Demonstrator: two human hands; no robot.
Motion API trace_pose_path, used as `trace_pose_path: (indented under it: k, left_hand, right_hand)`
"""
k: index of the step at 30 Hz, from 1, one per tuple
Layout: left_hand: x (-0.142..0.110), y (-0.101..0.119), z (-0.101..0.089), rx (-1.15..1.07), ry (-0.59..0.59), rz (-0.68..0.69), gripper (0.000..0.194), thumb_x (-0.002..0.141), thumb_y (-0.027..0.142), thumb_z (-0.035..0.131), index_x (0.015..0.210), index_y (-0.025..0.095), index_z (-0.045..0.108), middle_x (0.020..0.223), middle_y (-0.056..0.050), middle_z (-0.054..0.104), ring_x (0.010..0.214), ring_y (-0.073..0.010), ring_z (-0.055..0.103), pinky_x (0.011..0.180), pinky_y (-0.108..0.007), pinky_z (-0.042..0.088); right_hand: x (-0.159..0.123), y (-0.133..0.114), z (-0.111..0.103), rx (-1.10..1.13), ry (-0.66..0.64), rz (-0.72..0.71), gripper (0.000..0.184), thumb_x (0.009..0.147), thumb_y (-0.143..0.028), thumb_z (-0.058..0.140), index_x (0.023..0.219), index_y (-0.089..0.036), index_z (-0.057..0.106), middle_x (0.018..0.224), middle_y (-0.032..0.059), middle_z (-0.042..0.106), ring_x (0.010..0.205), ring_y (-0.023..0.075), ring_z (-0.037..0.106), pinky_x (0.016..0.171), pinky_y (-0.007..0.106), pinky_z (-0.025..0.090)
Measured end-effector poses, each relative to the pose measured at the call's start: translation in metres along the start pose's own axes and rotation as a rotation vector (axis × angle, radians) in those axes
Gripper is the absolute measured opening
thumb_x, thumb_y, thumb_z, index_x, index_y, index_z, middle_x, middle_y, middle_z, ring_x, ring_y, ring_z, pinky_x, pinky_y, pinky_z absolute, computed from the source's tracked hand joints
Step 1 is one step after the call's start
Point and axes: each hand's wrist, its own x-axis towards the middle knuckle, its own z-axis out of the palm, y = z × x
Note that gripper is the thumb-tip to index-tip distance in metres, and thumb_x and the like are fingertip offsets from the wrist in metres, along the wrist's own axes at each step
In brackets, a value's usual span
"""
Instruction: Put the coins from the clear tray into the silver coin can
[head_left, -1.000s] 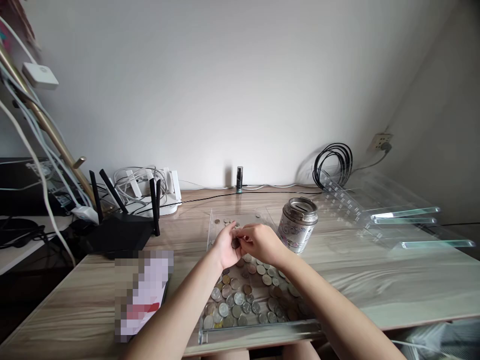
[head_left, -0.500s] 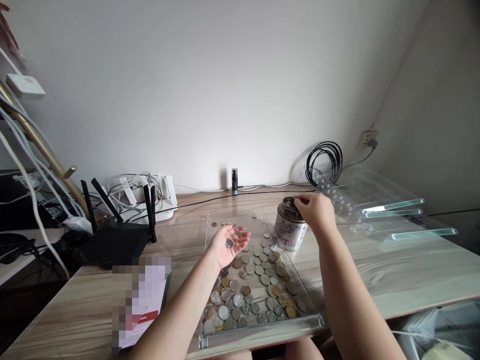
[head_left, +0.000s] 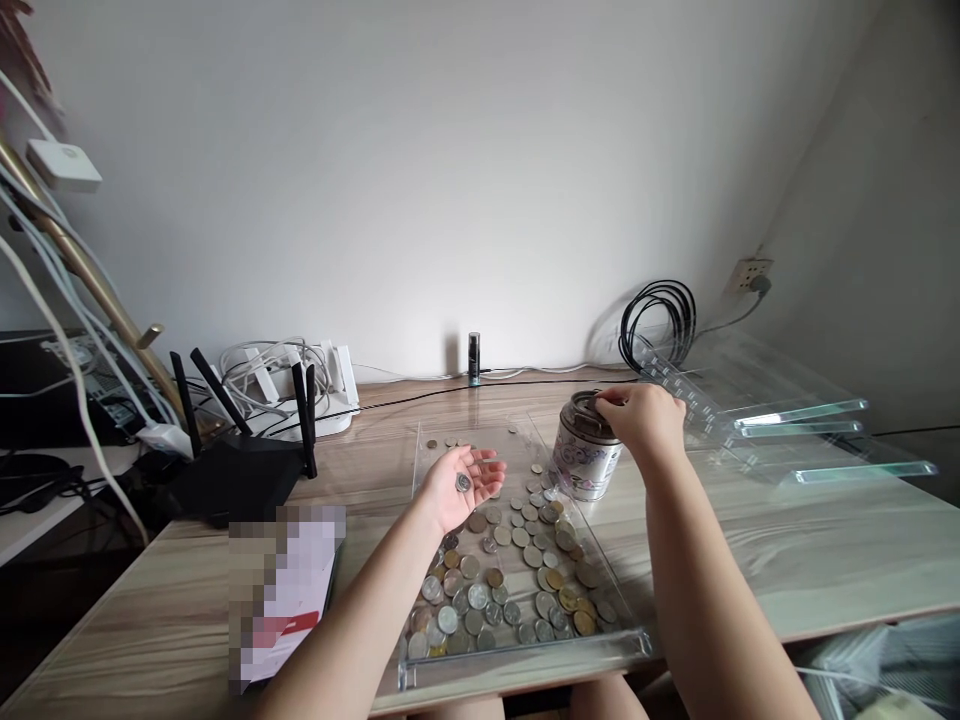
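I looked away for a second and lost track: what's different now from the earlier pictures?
The right hand has left the left palm and moved right, to the top of the tin; whether its fingers hold anything is hidden. The left hand has opened out, at least one coin on its palm. The tin and the black router stayed put.

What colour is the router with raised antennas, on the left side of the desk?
The router is black, seen best in the head view.
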Motion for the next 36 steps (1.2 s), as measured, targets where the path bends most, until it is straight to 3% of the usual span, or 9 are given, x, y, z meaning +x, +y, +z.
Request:
trace_pose_path:
  k: [4,7,11,14,21,25,29,32,36]
  left_hand:
    - [-0.001,0.001,0.001,-0.038,0.007,-0.003,0.031,0.085,0.025,0.034,0.085,0.005,0.057,0.077,-0.016,0.064,0.066,-0.0167,0.062,0.06,-0.026,0.05]
    - [-0.001,0.002,0.002,-0.11,0.049,0.038,0.034,0.085,0.029,0.033,0.085,0.005,0.057,0.08,-0.017,0.063,0.075,-0.0204,0.063,0.063,-0.028,0.05]
    - [-0.001,0.003,0.002,-0.209,0.171,0.115,0.034,0.084,0.035,0.036,0.083,0.009,0.057,0.07,-0.011,0.061,0.067,-0.0178,0.062,0.058,-0.027,0.049]
    - [-0.002,0.005,0.003,-0.184,0.18,0.095,0.042,0.082,0.045,0.034,0.088,0.011,0.058,0.063,-0.007,0.058,0.052,-0.0149,0.055,0.048,-0.026,0.045]
    - [-0.006,0.005,0.007,-0.174,0.028,0.036,0.049,0.083,0.049,0.031,0.089,0.009,0.059,0.056,-0.004,0.053,0.048,-0.0126,0.051,0.047,-0.023,0.041]
    - [-0.001,0.001,0.007,-0.234,-0.011,0.039,0.037,0.085,0.037,0.035,0.07,0.011,0.056,0.053,-0.002,0.051,0.046,-0.0093,0.05,0.047,-0.02,0.042]
    - [0.004,-0.002,0.003,-0.186,0.047,0.024,0.025,0.083,0.018,0.039,0.063,0.012,0.05,0.05,-0.001,0.052,0.042,-0.0076,0.051,0.047,-0.019,0.046]
    - [0.003,-0.003,0.001,-0.089,0.087,0.028,0.022,0.083,0.016,0.038,0.073,0.007,0.055,0.064,-0.01,0.063,0.06,-0.0141,0.062,0.053,-0.02,0.05]
    - [-0.001,-0.002,0.003,-0.022,0.099,0.035,0.027,0.084,0.02,0.036,0.085,0.004,0.057,0.084,-0.018,0.065,0.081,-0.0216,0.063,0.065,-0.026,0.052]
  right_hand:
    - [-0.007,-0.007,-0.004,0.036,0.117,-0.108,0.023,0.069,-0.033,0.049,0.076,-0.022,0.068,0.078,0.0047,0.065,0.083,0.0241,0.05,0.079,0.042,0.029]
    - [-0.03,-0.035,-0.003,0.189,0.204,-0.326,0.026,0.076,-0.03,0.046,0.091,-0.019,0.066,0.089,0.0075,0.063,0.085,0.0216,0.05,0.078,0.038,0.033]
    - [-0.067,-0.079,0.015,0.409,-0.305,-0.754,0.022,0.078,-0.026,0.047,0.09,-0.021,0.064,0.086,0.0044,0.062,0.07,0.0129,0.053,0.064,0.025,0.039]
    - [-0.081,-0.093,0.03,0.377,-0.552,-0.889,0.016,0.075,-0.025,0.051,0.086,-0.021,0.062,0.077,0.0022,0.061,0.066,0.0116,0.052,0.058,0.021,0.037]
    - [-0.08,-0.091,0.034,0.16,-0.492,-0.847,0.014,0.077,-0.017,0.046,0.078,-0.018,0.06,0.077,0.0045,0.061,0.065,0.0123,0.054,0.056,0.021,0.033]
    - [-0.08,-0.09,0.034,0.191,-0.439,-0.817,0.022,0.081,-0.016,0.04,0.086,-0.02,0.061,0.086,0.004,0.062,0.072,0.0121,0.055,0.06,0.021,0.035]
    - [-0.076,-0.087,0.029,0.275,-0.44,-0.743,0.018,0.079,-0.019,0.046,0.084,-0.021,0.064,0.079,0.0014,0.063,0.069,0.0109,0.055,0.059,0.02,0.036]
    - [-0.06,-0.073,0.014,0.325,-0.226,-0.627,0.019,0.079,-0.024,0.047,0.077,-0.02,0.065,0.077,0.0019,0.063,0.068,0.011,0.054,0.059,0.02,0.037]
    - [-0.024,-0.035,-0.004,0.233,0.181,-0.254,0.02,0.074,-0.032,0.05,0.072,-0.021,0.066,0.075,0.0035,0.064,0.073,0.0163,0.053,0.062,0.025,0.037]
